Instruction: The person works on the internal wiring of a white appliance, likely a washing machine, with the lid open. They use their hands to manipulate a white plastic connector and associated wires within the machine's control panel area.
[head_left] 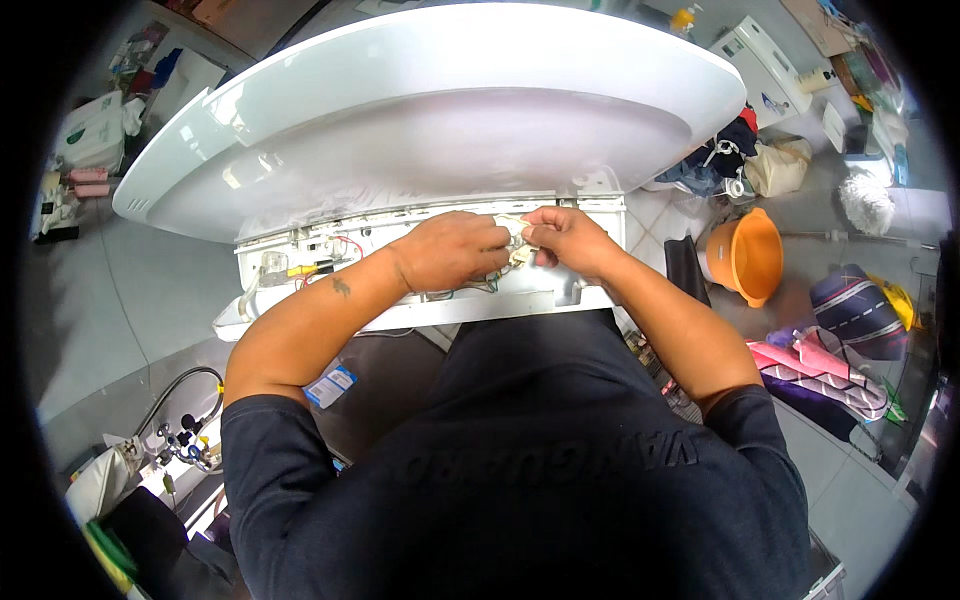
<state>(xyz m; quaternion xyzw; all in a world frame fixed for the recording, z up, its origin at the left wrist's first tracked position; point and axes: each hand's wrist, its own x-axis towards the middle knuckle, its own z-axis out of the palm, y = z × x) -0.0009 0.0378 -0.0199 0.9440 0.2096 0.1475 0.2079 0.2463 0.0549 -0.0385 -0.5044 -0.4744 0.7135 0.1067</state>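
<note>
Both my hands are closed at a small whitish part (519,252) with thin wires about it. My left hand (452,248) has its fingers curled at the part's left side. The thumb and fingers of my right hand (568,240) pinch it from the right. My fingers hide much of the part, so its exact kind cannot be made out. It sits over a long, narrow white plastic housing (520,304) with wiring inside. Left of my hands, a yellow wire sleeve (301,270) and thin red wires lie in the housing.
A large glossy white curved panel (450,120) rises behind the housing. To the right are an orange basin (758,258), a beige bag (778,167) and folded cloths (815,370). A gauge set with hoses (190,440) lies at lower left, and a blue-white packet (330,386) nearby.
</note>
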